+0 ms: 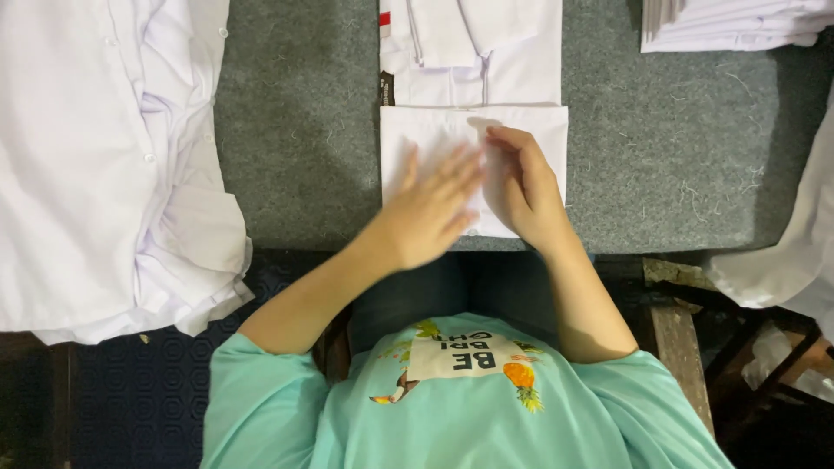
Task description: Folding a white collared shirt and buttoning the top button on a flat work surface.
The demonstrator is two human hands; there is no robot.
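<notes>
A folded white shirt (pixel 473 82) lies on the grey felt table (pixel 304 130) straight ahead of me, with its lower part folded up into a flat white rectangle (pixel 426 139). My left hand (pixel 430 208) rests flat on that rectangle, fingers spread and blurred. To its right, my right hand (pixel 526 187) presses on the same cloth, fingers curled with the tips at a small crease near the fold's top edge.
A heap of loose white shirts (pixel 104 165) covers the table's left side and hangs over its front edge. A stack of folded white cloth (pixel 734 26) sits at the back right. More white cloth (pixel 799 243) hangs at the right edge, above a wooden bench (pixel 682 339).
</notes>
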